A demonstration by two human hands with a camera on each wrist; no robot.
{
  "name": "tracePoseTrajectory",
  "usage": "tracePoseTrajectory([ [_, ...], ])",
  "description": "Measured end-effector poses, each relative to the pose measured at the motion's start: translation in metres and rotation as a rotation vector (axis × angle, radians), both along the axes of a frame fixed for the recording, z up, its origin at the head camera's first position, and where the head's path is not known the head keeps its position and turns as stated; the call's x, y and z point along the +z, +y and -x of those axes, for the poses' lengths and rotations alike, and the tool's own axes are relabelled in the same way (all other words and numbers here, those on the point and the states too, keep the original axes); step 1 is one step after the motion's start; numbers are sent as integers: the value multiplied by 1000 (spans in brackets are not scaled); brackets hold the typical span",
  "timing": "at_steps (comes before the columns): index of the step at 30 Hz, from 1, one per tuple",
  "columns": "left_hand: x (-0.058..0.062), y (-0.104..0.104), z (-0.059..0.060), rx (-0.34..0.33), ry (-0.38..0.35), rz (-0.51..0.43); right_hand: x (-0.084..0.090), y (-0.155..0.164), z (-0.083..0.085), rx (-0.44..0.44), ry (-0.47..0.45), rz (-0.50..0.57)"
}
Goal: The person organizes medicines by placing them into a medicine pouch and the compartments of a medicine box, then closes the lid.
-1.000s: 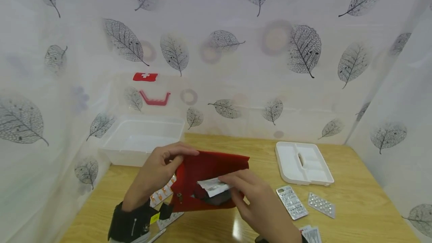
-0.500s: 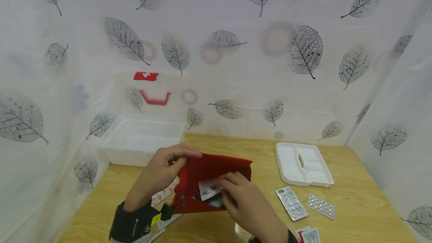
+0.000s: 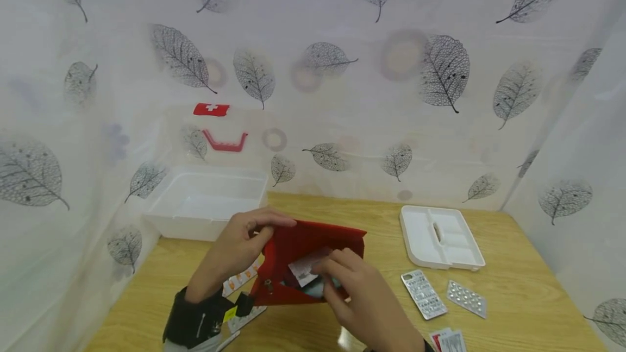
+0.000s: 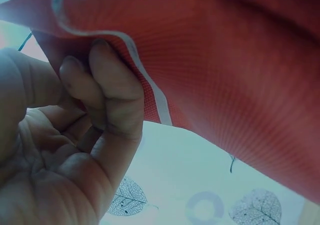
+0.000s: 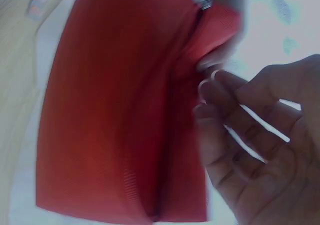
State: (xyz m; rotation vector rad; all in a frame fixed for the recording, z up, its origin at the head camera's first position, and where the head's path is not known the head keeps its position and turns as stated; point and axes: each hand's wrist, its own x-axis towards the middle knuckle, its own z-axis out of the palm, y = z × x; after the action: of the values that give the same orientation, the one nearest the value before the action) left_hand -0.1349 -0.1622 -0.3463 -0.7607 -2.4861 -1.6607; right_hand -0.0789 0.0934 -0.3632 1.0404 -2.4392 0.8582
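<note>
A wood-grained table (image 3: 518, 265) runs back to a pale curtain (image 3: 313, 15) printed with skeletal dark leaves and faint rings, which also hangs down both sides of the space. At the table's back left sits a clear box (image 3: 186, 227), and above it a red label (image 3: 211, 110) with a white cross and a red handle (image 3: 227, 146) show against the curtain. At the right lies a white tray (image 3: 459, 227) with divided compartments; nearer are a silver blister pack (image 3: 423, 294), a smaller blister pack (image 3: 467, 299) beside it and, at the bottom edge, some small packets (image 3: 452, 341). The red pouch (image 3: 305, 240) is held up over the near middle of the table, its mouth open, partly covering a pack of orange capsules (image 3: 239, 278). The left hand (image 3: 239, 246) grips the pouch's upper edge between thumb and fingers (the left wrist view shows a pale strip along the fabric). The right hand (image 3: 359, 292) reaches into the mouth with bent fingers, their tips at a white packet (image 3: 302, 270); whether they pinch it, I cannot tell.
</note>
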Motion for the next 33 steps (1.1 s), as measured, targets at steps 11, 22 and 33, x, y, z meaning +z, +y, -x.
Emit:
tracePoseTrajectory([
  [11, 6, -22, 3, 89, 40, -2, -25, -44, -12, 429, -183, -386],
  [22, 15, -51, -6, 153, -46, -39, -88, -105, -2, 491, -202, -617],
  [33, 19, -59, -12, 176, -63, -49, -115, -159, 12, 472, -330, -711],
])
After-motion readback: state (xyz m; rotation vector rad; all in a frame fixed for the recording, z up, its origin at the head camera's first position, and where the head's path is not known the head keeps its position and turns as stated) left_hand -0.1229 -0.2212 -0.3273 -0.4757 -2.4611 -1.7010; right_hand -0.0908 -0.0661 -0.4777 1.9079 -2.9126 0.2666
